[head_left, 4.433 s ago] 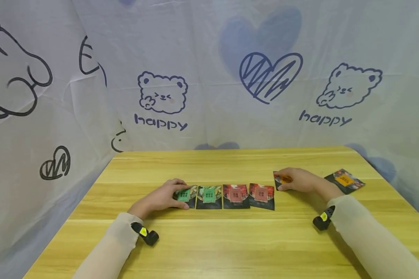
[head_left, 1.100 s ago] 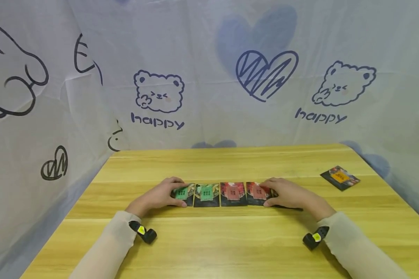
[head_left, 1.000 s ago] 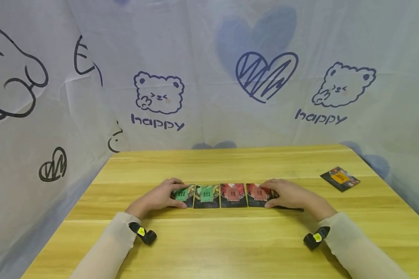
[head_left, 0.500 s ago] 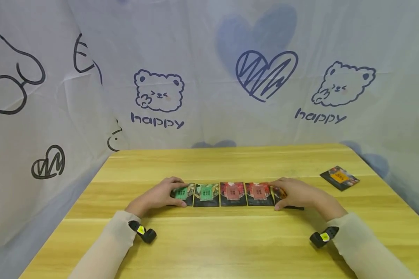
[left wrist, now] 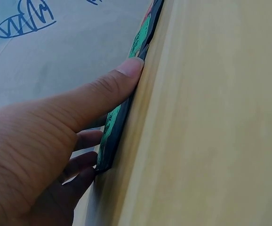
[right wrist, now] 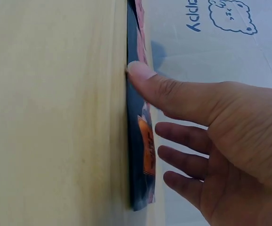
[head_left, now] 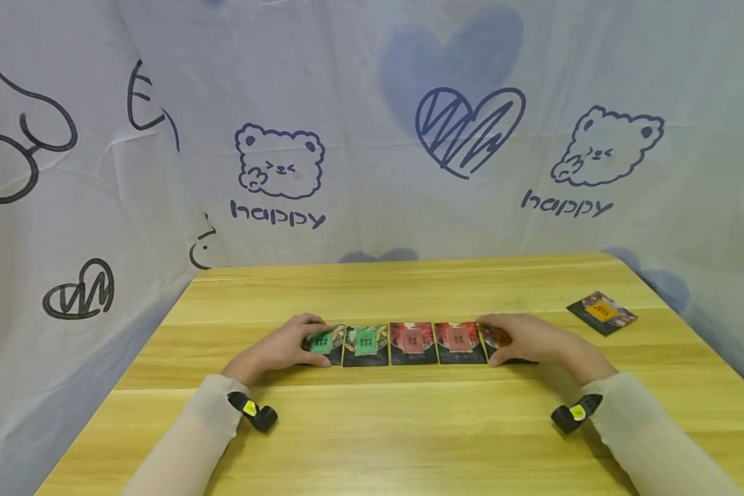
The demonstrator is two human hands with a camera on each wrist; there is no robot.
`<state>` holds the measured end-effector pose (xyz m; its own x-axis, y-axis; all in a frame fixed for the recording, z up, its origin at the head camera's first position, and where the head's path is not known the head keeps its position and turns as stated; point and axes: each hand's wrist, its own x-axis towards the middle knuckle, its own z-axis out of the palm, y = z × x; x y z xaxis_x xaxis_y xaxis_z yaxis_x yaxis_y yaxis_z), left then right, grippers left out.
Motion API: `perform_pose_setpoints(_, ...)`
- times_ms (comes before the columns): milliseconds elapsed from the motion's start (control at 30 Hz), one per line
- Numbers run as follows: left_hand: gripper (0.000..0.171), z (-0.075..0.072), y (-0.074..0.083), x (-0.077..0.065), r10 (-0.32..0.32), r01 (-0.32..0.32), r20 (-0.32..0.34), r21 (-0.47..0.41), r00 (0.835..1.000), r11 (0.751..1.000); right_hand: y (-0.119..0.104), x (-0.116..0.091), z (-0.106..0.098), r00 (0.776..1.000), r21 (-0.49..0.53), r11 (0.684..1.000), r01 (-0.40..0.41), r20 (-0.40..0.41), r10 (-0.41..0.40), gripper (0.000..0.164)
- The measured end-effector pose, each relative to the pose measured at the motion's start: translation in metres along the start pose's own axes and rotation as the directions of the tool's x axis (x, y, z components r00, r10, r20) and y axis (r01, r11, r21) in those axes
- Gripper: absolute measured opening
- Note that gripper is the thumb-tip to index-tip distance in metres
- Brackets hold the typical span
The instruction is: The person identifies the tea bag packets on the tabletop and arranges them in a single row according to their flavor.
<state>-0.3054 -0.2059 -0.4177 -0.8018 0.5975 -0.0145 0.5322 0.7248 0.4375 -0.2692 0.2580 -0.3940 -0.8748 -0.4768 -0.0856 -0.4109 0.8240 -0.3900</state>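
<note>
Flat, dark picture packets lie in a row across the table. At the left end, my left hand [head_left: 275, 351] holds a green-labelled packet [head_left: 324, 343], thumb at the near edge and fingers around the far side and end. Beside it lie another green-labelled packet [head_left: 366, 346] and two red-labelled packets [head_left: 414, 343]. At the right end is an orange-labelled packet [right wrist: 140, 150], which my right hand [head_left: 536, 341] mostly covers in the head view. That hand's thumb touches its near edge and the forefinger reaches its far edge; the other fingers stand off it in the right wrist view.
A second orange-labelled packet [head_left: 603, 312] lies turned at an angle at the table's back right. The wood-grain table [head_left: 372, 434] runs back to a white printed cloth [head_left: 372, 179], which also hangs along the left and right sides.
The right hand brought the orange-labelled packet down to the row's right end. The right red-labelled packet is now straight. Lately the right hand slid right off it. The left hand stayed put.
</note>
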Motion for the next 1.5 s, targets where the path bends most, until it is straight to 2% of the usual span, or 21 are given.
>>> perform_pose_setpoints(133, 0.077, -0.001, 0.001, -0.001, -0.003, 0.003, -0.002, 0.004, 1.0, 1.0, 0.002, -0.003, -0.005, 1.0, 0.025, 1.0, 0.007, -0.03, -0.007, 0.08)
perform_pose_setpoints(367, 0.077, -0.001, 0.003, -0.001, -0.021, 0.021, 0.005, -0.001, 1.0, 1.0, 0.013, -0.011, -0.01, 0.991, -0.039, 0.999, 0.017, -0.132, -0.022, 0.072)
perform_pose_setpoints(567, 0.078, -0.002, 0.004, -0.002, -0.01, 0.01, 0.001, 0.004, 1.0, 1.0, 0.025, -0.022, -0.014, 0.983, -0.045, 0.997, -0.06, -0.179, 0.051, 0.071)
perform_pose_setpoints(700, 0.078, -0.003, 0.004, -0.002, -0.002, 0.002, -0.003, 0.015, 1.0, 1.0, 0.037, -0.029, -0.017, 0.978, -0.051, 0.994, -0.101, -0.186, 0.09, 0.077)
perform_pose_setpoints(833, 0.077, -0.004, 0.005, -0.001, 0.003, -0.002, -0.011, 0.021, 1.0, 1.0, 0.053, -0.033, -0.022, 0.966, -0.029, 0.986, -0.162, -0.209, 0.153, 0.082)
perform_pose_setpoints(967, 0.077, -0.003, 0.006, -0.001, 0.005, -0.005, -0.01, 0.011, 1.0, 1.0, 0.07, -0.037, -0.024, 0.95, -0.024, 0.976, -0.215, -0.238, 0.203, 0.08)
perform_pose_setpoints(1300, 0.078, 0.0, 0.003, -0.002, -0.01, 0.01, -0.007, 0.006, 1.0, 1.0, 0.099, -0.046, -0.027, 0.929, -0.095, 0.953, -0.288, -0.268, 0.254, 0.09)
perform_pose_setpoints(1500, 0.079, -0.001, 0.003, -0.001, -0.004, 0.004, -0.006, 0.007, 1.0, 1.0, 0.112, -0.057, -0.035, 0.918, -0.133, 0.943, -0.305, -0.305, 0.254, 0.085)
